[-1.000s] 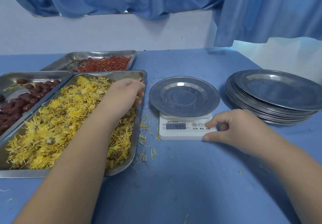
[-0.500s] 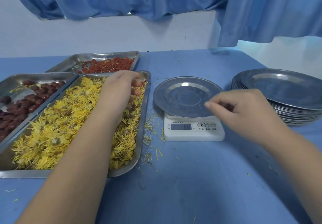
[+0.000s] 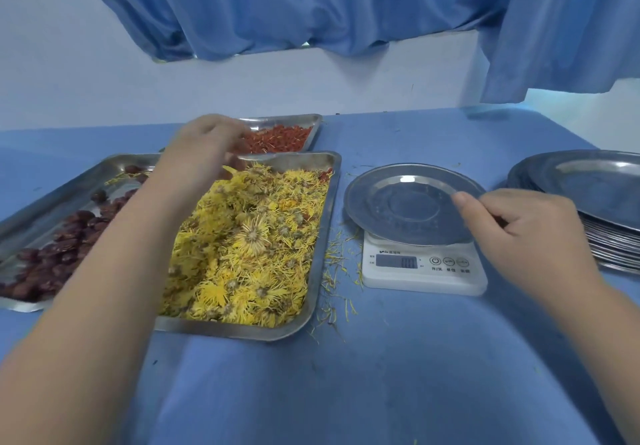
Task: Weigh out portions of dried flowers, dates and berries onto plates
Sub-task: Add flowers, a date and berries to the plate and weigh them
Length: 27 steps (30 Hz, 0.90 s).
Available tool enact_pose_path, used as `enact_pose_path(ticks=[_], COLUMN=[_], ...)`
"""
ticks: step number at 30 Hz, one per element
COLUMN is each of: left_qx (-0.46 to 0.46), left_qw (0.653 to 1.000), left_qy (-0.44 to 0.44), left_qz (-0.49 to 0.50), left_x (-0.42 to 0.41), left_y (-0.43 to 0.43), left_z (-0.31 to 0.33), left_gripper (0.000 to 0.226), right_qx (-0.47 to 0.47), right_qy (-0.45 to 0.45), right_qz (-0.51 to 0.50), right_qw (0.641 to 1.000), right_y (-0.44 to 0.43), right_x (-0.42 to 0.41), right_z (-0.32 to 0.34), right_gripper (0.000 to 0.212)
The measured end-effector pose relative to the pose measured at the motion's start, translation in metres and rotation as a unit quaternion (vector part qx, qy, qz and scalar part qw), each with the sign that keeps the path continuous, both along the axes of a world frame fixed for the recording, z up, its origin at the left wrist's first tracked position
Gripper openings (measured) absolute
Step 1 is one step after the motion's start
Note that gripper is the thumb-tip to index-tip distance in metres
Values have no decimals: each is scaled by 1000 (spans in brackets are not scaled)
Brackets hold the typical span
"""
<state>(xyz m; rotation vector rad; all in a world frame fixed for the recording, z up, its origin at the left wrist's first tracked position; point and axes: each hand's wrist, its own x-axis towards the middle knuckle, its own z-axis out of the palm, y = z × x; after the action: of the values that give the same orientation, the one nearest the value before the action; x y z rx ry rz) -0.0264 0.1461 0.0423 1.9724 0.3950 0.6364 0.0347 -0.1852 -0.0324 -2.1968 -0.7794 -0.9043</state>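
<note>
On the blue desk (image 3: 381,375) the nearest thing is the rectangular steel tray (image 3: 322,237) heaped with yellow dried flowers (image 3: 249,237), its long axis running near to far. Just right of it a white digital scale (image 3: 422,268) carries an empty round steel plate (image 3: 401,205). The right hand (image 3: 519,230) is nearer that plate, thumb and curled fingers pinching its right rim. The left hand (image 3: 204,154) hangs over the tray's far end with fingers curled down, blur hiding whether they hold flowers, so the plate lies to its right and slightly nearer, past the tray's right wall.
</note>
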Motion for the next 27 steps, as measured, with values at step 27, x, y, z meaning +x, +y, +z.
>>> enact_pose_path(ticks=[27], left_qx=[280], left_qw=[927], left_qy=[185], left_qz=[-170], left_x=[-22], left_y=[1], left_z=[0], left_gripper=[22], right_qx=[-13], right_qy=[33], right_qz=[6], right_qw=[999], right_y=[1], right_x=[-5], right_z=[-1], right_gripper=[55])
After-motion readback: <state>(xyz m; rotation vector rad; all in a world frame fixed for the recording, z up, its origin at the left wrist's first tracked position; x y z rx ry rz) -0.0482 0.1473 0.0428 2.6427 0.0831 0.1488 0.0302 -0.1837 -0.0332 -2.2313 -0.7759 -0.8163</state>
